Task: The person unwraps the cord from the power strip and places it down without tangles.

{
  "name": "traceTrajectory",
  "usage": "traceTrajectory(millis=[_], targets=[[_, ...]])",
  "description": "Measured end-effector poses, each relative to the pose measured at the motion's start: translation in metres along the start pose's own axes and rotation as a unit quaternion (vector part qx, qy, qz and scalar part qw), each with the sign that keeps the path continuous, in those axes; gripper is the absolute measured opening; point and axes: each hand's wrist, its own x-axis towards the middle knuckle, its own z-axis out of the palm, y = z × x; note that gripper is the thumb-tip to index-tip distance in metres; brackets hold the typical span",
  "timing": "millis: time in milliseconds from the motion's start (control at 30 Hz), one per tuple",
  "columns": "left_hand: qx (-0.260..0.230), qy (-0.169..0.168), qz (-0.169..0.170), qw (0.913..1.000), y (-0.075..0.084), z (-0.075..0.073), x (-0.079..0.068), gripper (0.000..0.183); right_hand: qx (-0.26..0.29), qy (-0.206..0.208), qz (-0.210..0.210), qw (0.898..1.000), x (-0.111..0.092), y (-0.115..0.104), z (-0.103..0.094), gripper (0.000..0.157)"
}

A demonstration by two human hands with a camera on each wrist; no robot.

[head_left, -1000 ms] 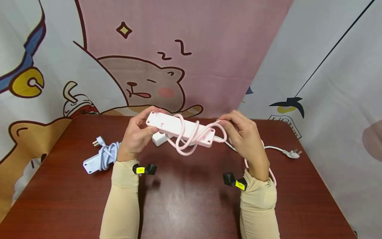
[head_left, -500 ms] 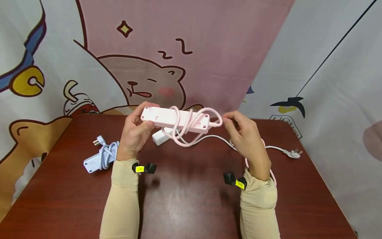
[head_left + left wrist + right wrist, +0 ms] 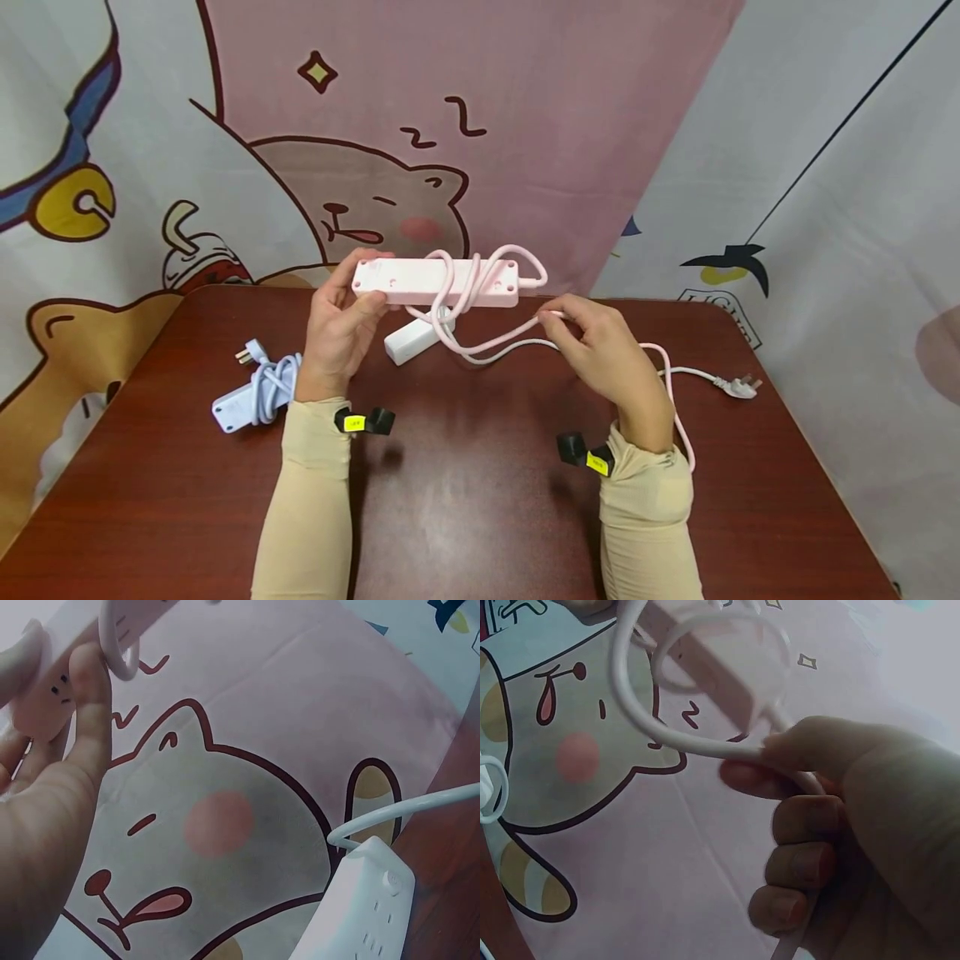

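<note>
Above the table, my left hand (image 3: 341, 333) grips one end of a pink power strip (image 3: 408, 279), thumb on the near side and fingers behind. In the left wrist view, socket slots show on the strip's other face. The pink cord (image 3: 491, 340) winds loosely around the strip's right half, with a loop standing up at that end. Between thumb and index finger my right hand (image 3: 607, 350) pinches the cord, to the right of and below the strip; the right wrist view shows this pinch (image 3: 761, 754) closely. The cord's free length hangs behind the right wrist, its end hidden.
A white power strip (image 3: 411, 340) lies on the table (image 3: 465, 500) behind the hands, its cord running right to a white plug (image 3: 738, 387). Left of the left wrist lies a blue power strip (image 3: 238, 408) wrapped in its cord. A printed curtain (image 3: 547, 125) hangs behind the table.
The pink strip has risen slightly, shifted left and levelled out. My right hand has moved down and a little left, drawing the cord out below the strip. More of the white strip shows.
</note>
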Motion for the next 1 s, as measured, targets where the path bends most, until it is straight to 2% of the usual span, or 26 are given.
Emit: traceTrajectory(millis=[233, 433, 633, 800, 1000], targets=[[0.033, 0.028, 0.000, 0.9990, -0.001, 0.001, 0.001, 0.042, 0.005, -0.068, 0.008, 0.998, -0.001, -0.001, 0.002, 0.008], [0.073, 0.054, -0.008, 0.9959, -0.002, 0.004, 0.001, 0.042, 0.003, -0.086, 0.000, 0.996, -0.001, -0.007, 0.004, 0.009], [0.115, 0.057, -0.018, 0.9916, -0.005, 0.005, 0.002, 0.044, 0.015, -0.035, -0.040, 0.998, -0.002, -0.011, 0.000, 0.006], [0.119, 0.045, -0.017, 0.9917, -0.007, 0.005, 0.002, 0.045, 0.070, 0.018, -0.051, 0.996, -0.004, -0.010, -0.002, 0.006], [0.132, 0.042, -0.025, 0.9901, -0.007, 0.006, 0.002, 0.045, 0.131, 0.065, -0.057, 0.988, -0.004, -0.009, -0.004, 0.004]])
